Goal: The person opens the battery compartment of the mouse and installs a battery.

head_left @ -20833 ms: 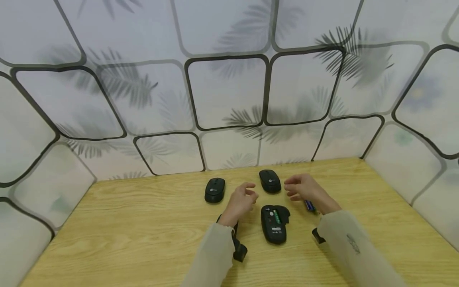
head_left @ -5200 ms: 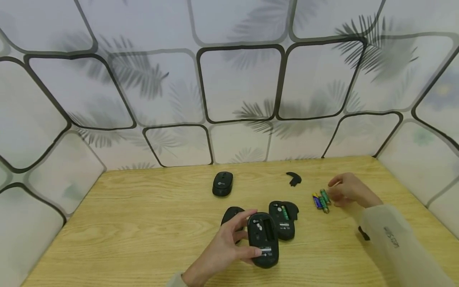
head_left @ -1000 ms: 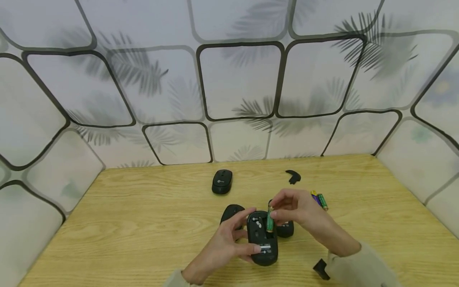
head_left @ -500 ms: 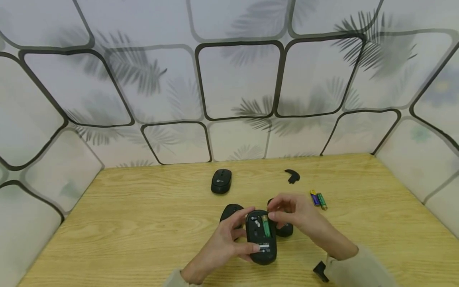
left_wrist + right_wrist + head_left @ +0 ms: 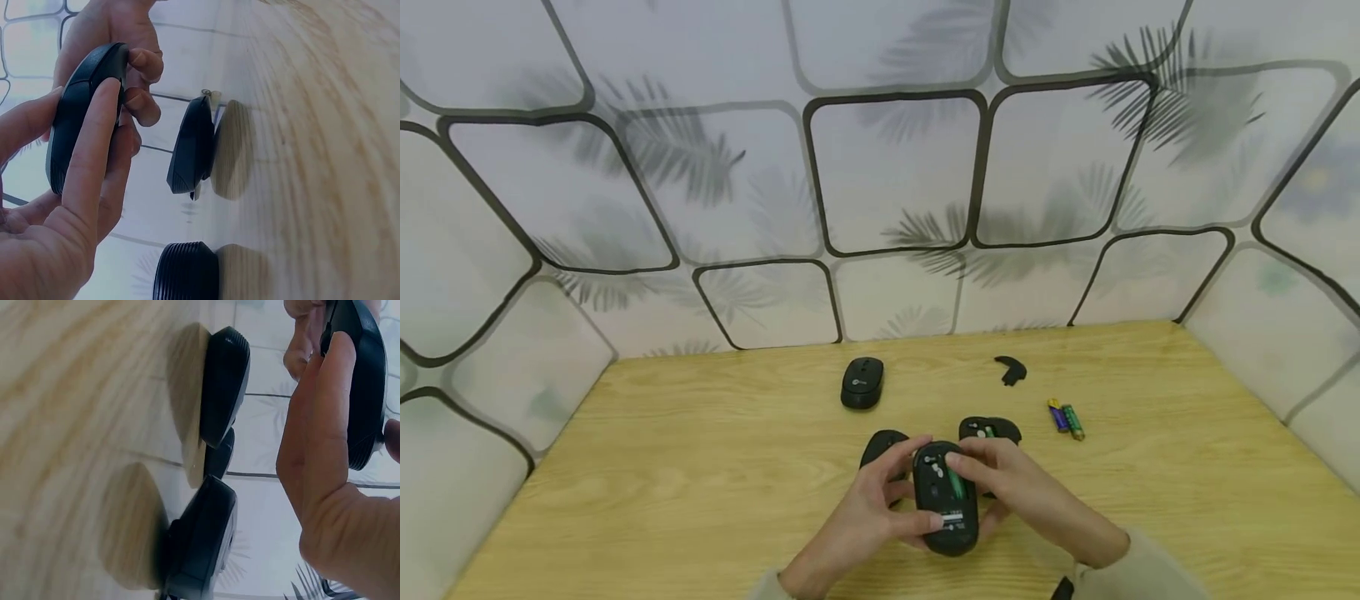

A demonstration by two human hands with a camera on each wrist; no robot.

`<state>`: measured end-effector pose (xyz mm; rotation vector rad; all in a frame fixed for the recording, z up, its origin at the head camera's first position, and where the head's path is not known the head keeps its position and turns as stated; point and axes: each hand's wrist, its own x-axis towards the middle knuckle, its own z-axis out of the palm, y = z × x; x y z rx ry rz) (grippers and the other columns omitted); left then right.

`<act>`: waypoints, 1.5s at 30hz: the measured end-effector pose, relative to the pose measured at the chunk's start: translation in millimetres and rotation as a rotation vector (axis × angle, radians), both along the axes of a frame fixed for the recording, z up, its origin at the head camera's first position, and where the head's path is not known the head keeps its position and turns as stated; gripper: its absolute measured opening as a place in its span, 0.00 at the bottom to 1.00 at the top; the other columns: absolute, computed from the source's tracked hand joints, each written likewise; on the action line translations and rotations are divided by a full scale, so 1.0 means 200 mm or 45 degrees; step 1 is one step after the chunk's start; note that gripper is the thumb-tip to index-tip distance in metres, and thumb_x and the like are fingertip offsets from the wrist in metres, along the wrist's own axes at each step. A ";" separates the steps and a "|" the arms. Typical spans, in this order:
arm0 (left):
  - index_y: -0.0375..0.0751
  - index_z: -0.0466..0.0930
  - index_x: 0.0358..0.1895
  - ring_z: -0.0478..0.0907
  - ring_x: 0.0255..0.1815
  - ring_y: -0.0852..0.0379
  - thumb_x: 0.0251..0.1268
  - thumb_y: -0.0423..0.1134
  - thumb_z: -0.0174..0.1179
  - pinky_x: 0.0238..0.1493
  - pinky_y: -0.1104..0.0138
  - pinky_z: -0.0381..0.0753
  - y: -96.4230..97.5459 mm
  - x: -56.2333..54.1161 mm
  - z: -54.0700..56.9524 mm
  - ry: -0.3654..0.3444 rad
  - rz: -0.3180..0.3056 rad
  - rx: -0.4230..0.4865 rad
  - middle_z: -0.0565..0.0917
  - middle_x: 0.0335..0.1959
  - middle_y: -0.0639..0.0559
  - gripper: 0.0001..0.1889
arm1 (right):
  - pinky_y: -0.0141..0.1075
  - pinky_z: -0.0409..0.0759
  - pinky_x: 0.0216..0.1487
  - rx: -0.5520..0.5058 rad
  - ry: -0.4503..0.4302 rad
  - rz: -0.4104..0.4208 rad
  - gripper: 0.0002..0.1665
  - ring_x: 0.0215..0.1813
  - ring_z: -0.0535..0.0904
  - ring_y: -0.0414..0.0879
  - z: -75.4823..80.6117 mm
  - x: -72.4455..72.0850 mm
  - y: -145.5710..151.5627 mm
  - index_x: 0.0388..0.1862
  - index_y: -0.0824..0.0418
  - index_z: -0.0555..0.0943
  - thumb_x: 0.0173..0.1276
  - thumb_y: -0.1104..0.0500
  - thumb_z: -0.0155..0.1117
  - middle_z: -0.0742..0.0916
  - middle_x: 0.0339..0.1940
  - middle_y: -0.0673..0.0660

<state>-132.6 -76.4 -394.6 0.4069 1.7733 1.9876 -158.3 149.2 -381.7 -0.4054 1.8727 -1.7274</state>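
My left hand point(image 5: 876, 508) holds a black computer mouse point(image 5: 951, 540) by its left side, underside turned up. A green battery point(image 5: 957, 485) lies in the mouse's uncovered slot. My right hand point(image 5: 1018, 483) grips the mouse's right edge. Its thumb presses at the battery's upper end, and its fingers lie behind the mouse. In the left wrist view the held mouse point(image 5: 78, 106) is seen from the side, above the table. Fingers of both hands support its back in the two wrist views, as on the mouse point(image 5: 369, 381) in the right one.
Behind the hands lies another upturned mouse point(image 5: 983, 427), partly hidden. A third mouse point(image 5: 880, 443) sits behind my left hand, and one more mouse point(image 5: 862, 383) stands farther back. A curved black cover point(image 5: 1012, 370), a purple-yellow battery point(image 5: 1057, 415) and a green battery point(image 5: 1073, 422) lie back right.
The green battery has gone from between my right fingers into the mouse's slot. My right hand has shifted onto the mouse's edge, thumb on the battery. The left hand keeps its hold.
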 end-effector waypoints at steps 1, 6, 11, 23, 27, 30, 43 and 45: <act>0.41 0.63 0.77 0.82 0.52 0.46 0.59 0.23 0.67 0.35 0.59 0.90 0.00 0.00 0.00 0.007 0.004 -0.001 0.75 0.58 0.42 0.41 | 0.40 0.89 0.28 -0.002 -0.003 -0.006 0.29 0.45 0.86 0.55 0.00 0.00 0.00 0.61 0.75 0.74 0.82 0.48 0.53 0.85 0.44 0.60; 0.41 0.63 0.77 0.83 0.52 0.46 0.59 0.24 0.67 0.35 0.60 0.90 0.00 0.00 0.00 0.004 0.003 -0.001 0.75 0.60 0.42 0.41 | 0.40 0.89 0.28 0.007 -0.002 -0.036 0.30 0.46 0.86 0.55 0.00 0.01 -0.01 0.62 0.75 0.73 0.82 0.48 0.52 0.85 0.45 0.60; 0.40 0.63 0.77 0.83 0.51 0.47 0.59 0.24 0.67 0.35 0.60 0.90 0.00 0.00 0.00 0.002 -0.001 0.004 0.75 0.61 0.41 0.41 | 0.41 0.89 0.28 -0.008 0.001 -0.048 0.31 0.46 0.86 0.55 -0.01 0.02 -0.02 0.65 0.77 0.71 0.83 0.49 0.51 0.85 0.46 0.60; 0.39 0.62 0.77 0.83 0.51 0.47 0.58 0.22 0.67 0.34 0.61 0.90 0.00 0.00 -0.01 -0.004 0.010 -0.012 0.75 0.61 0.41 0.42 | 0.41 0.89 0.29 -0.026 0.008 -0.044 0.29 0.45 0.86 0.52 -0.03 0.01 -0.02 0.65 0.77 0.72 0.82 0.51 0.51 0.85 0.46 0.59; 0.40 0.63 0.77 0.83 0.50 0.47 0.58 0.22 0.67 0.34 0.60 0.90 0.01 0.00 0.00 -0.014 0.012 -0.017 0.74 0.63 0.41 0.41 | 0.41 0.89 0.29 -0.037 0.019 -0.025 0.28 0.44 0.85 0.52 -0.03 0.01 -0.01 0.62 0.75 0.73 0.83 0.51 0.50 0.85 0.45 0.58; 0.41 0.64 0.77 0.83 0.50 0.48 0.58 0.22 0.68 0.34 0.59 0.90 0.01 0.00 0.00 -0.017 0.012 -0.023 0.74 0.64 0.41 0.41 | 0.40 0.89 0.28 -0.044 0.024 -0.013 0.26 0.44 0.85 0.52 -0.03 0.01 -0.01 0.60 0.75 0.74 0.83 0.51 0.50 0.84 0.44 0.58; 0.40 0.63 0.77 0.83 0.51 0.47 0.58 0.21 0.67 0.34 0.58 0.90 0.02 0.00 -0.02 -0.021 0.000 -0.015 0.74 0.63 0.41 0.42 | 0.38 0.88 0.26 -0.034 0.065 -0.030 0.22 0.44 0.83 0.51 -0.02 0.02 -0.01 0.57 0.75 0.74 0.82 0.54 0.53 0.84 0.43 0.58; 0.40 0.63 0.77 0.82 0.51 0.48 0.57 0.21 0.67 0.34 0.57 0.90 0.02 0.00 -0.02 -0.027 0.003 -0.019 0.74 0.63 0.41 0.42 | 0.37 0.87 0.25 -0.019 0.079 -0.035 0.22 0.43 0.83 0.50 -0.02 0.02 -0.01 0.56 0.75 0.75 0.82 0.55 0.53 0.84 0.42 0.58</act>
